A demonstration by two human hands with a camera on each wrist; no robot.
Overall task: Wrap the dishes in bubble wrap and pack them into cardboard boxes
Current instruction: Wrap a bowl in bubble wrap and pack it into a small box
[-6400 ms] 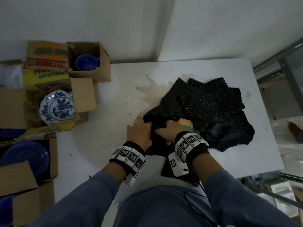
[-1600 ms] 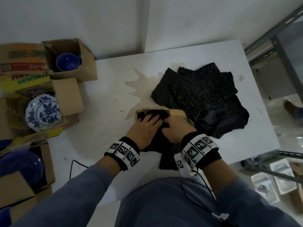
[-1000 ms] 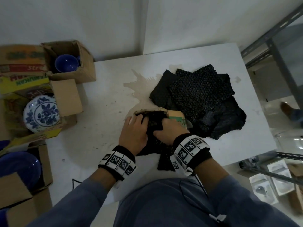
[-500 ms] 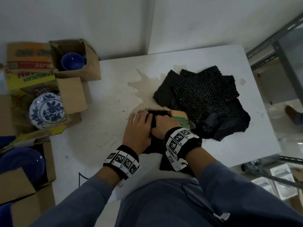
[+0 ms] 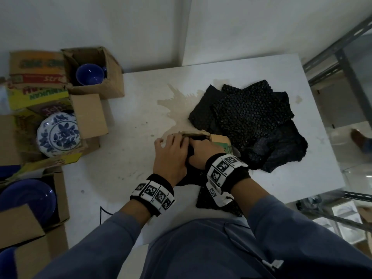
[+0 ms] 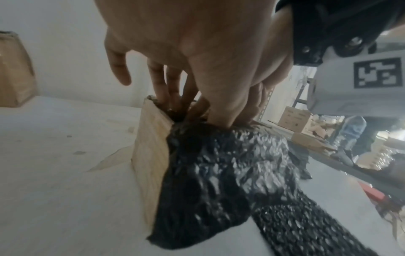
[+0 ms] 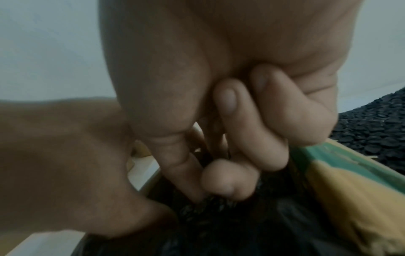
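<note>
A small cardboard box (image 5: 220,140) stands on the white table (image 5: 124,158), with a bundle of black bubble wrap (image 5: 189,151) stuffed into its mouth. My left hand (image 5: 171,156) lies over the box's left side. In the left wrist view its fingers (image 6: 171,90) reach straight down into the box (image 6: 151,155) onto the bubble wrap (image 6: 208,173). My right hand (image 5: 199,156) is beside it; in the right wrist view its curled fingers (image 7: 228,178) dig into the bubble wrap (image 7: 241,225) beside the box's green and yellow flap (image 7: 350,181). The dish inside is hidden.
A stack of black bubble wrap sheets (image 5: 251,111) lies just right of the box. At the left stand open cartons holding a blue cup (image 5: 90,74), a blue-and-white plate (image 5: 58,134) and a blue plate (image 5: 26,200). Metal shelving (image 5: 342,57) stands to the right.
Several seconds ago both hands folded the wrap on the table; now the bundle sits in the small box. In the last second my left hand slid onto the box's left side and both pressed deeper.
</note>
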